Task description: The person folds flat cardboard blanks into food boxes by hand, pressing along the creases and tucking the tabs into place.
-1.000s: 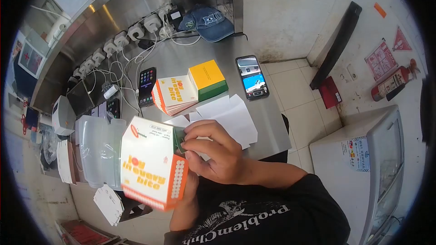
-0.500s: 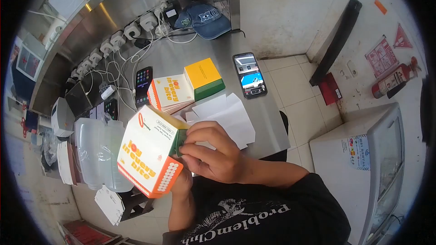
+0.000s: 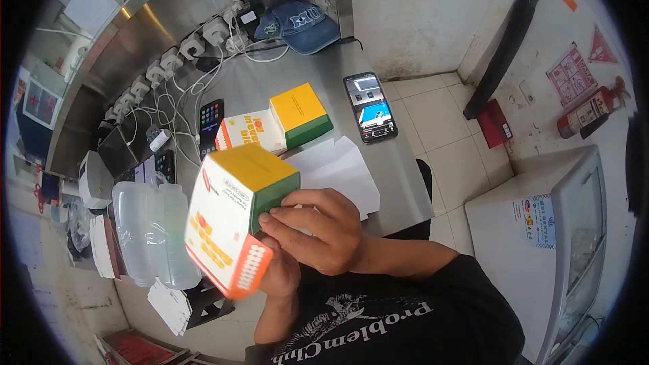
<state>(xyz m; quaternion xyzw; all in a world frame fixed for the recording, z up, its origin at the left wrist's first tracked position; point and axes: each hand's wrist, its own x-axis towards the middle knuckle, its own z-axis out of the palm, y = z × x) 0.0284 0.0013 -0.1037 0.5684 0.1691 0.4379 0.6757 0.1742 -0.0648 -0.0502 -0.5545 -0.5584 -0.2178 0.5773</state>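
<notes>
A folded paper food box (image 3: 216, 230), white with orange edges, a yellow panel and a green side, is held tilted above the table's near side. Behind its lower orange edge, my left hand (image 3: 280, 276) grips it, with most of the fingers hidden by the box. My right hand (image 3: 321, 230) is closed at the green side, thumb and fingers pinching there. On the table beyond stands a second box of the same print (image 3: 301, 118), its yellow panel facing up. White paper sheets (image 3: 338, 176) lie under and beside my right hand.
A lit phone (image 3: 370, 108) lies at the table's right, another phone (image 3: 211, 118) near the cables. Several white chargers (image 3: 193, 46) line the back wall beside a blue cap (image 3: 301, 27). Clear plastic containers (image 3: 155, 236) stand at the left. A white freezer (image 3: 514, 230) is at the right.
The held box has tipped, so its yellow panel now shows more and it hides more of the box behind. My right hand has shifted slightly right along the green side.
</notes>
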